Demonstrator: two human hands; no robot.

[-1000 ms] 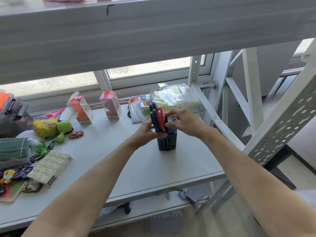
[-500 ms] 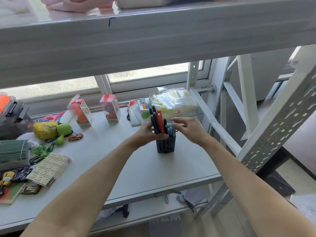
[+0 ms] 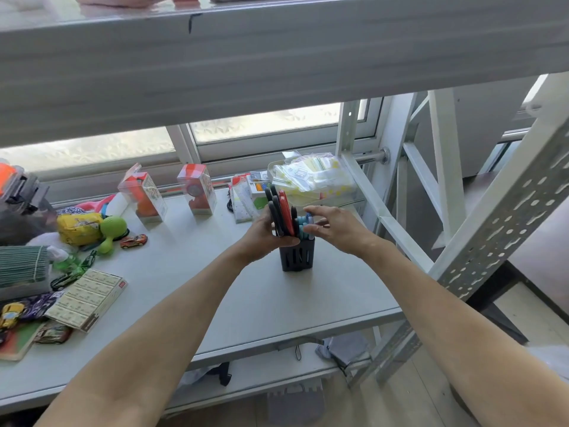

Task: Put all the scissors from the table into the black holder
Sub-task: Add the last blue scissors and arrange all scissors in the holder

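Toward the right end of the white surface (image 3: 172, 272), below the overhead shelf (image 3: 277, 57), the black holder (image 3: 297, 257) is standing upright with the scissors (image 3: 284, 215) already riding in it, handles up: black and red pairs at the left, blue-handled ones (image 3: 303, 224) at the right.

Item, left hand (image 3: 264, 234): wrapping the holder's rim and the black handles from the left, fingers curled and pressing, steadying the lot.

Item, right hand (image 3: 334, 223): hovering at the blue handles, fingers loosely spread, fingertips (image 3: 309, 211) touching or just beside them; whether it is pinching one I cannot tell.

Item, remaining stock on the surface: a toy car (image 3: 134, 241), a green toy (image 3: 112, 229), a yellow packet (image 3: 78, 228), boxed goods (image 3: 144, 197), a flat card box (image 3: 87, 298), a clear bag of packets (image 3: 314, 177). No loose scissors are showing among these, though the left clutter is too crowded to be sure.

Judgement: the step in hand is seating the last pair, and the task is looking nearly done. Doing it well is meaning keeping the left hand bracing the holder so it is not tipping, pressing the blue handles straight down rather than sideways, and letting the blades slide between the others instead of jamming on them. Easing both hands off slowly would show whether the load is standing on its own.
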